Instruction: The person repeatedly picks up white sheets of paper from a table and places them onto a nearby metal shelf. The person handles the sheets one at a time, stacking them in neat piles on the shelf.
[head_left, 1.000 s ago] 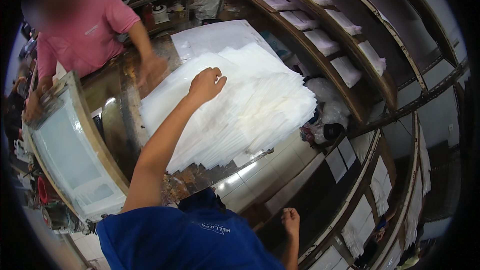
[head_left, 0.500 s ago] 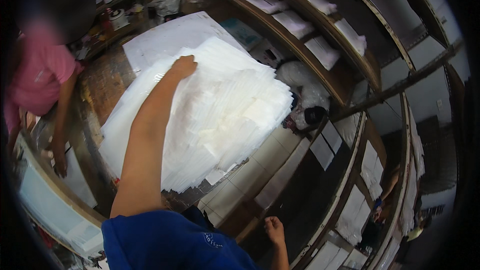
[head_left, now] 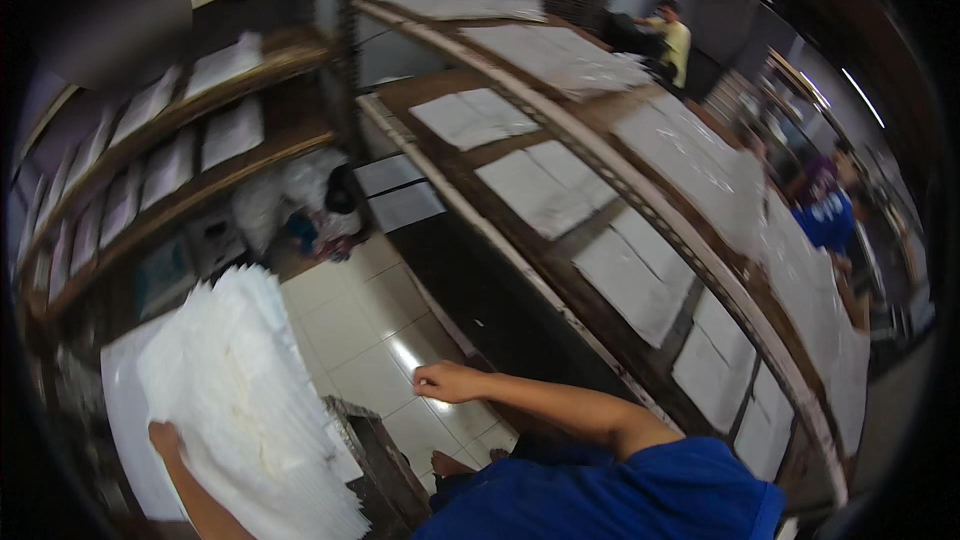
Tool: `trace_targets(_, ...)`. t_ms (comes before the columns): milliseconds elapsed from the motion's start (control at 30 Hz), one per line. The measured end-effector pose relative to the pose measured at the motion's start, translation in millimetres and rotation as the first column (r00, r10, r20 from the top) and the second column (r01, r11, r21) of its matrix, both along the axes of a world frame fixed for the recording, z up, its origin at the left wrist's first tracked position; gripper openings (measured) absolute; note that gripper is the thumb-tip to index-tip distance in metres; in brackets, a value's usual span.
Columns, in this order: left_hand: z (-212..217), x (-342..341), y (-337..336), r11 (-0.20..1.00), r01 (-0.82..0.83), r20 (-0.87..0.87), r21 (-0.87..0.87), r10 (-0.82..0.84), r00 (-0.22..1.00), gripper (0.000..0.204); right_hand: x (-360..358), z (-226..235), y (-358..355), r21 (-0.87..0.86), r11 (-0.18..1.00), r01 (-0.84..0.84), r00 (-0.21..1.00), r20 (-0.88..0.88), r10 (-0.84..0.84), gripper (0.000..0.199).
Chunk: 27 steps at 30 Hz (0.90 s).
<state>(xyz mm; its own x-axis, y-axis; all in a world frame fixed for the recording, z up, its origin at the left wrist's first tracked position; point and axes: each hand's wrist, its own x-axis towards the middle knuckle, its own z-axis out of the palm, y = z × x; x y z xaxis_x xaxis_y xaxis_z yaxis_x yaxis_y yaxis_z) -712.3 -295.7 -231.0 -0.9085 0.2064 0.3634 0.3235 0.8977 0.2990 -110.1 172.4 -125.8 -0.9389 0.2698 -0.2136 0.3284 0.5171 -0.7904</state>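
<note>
shelving of dark wood is running from near right to far left, each level carrying flat white sheets laid side by side, and a second rack at far left is holding more of them. pale glossy floor tiles are showing between the racks, with a white sack slumping on the floor at the far end. two people are standing in the far right of the room.

at near left a thick fanned stack of white paper is lying on a worktable. the left hand is resting on the stack's near left edge, fingers lying flat as far as can be told. the right hand is hanging over the floor, well apart from the stack, fingers curling into a loose fist and holding nothing.

compared with half a second ago, the view has swung right: the stack has slid from the middle to the near left, the person in pink has gone, and the right hand has risen higher.
</note>
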Motion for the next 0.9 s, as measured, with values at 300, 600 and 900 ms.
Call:
trace_targets(300,201,244,214,0.611,0.654,-0.085,0.447,-0.699,0.710,0.006,-59,138,-21,0.044,0.996,-0.072,0.863,-0.498,0.085,0.037)
trace_targets(600,314,516,282,0.288,0.780,-0.183,0.555,-0.872,0.453,0.016,-45,269,-35,0.339,0.909,-0.243,0.948,-0.115,0.296,0.040)
trace_targets(900,339,657,252,-0.175,0.753,-0.594,0.635,-0.734,0.330,0.036,196,419,23,0.669,0.730,0.143,0.955,-0.287,0.076,0.030)
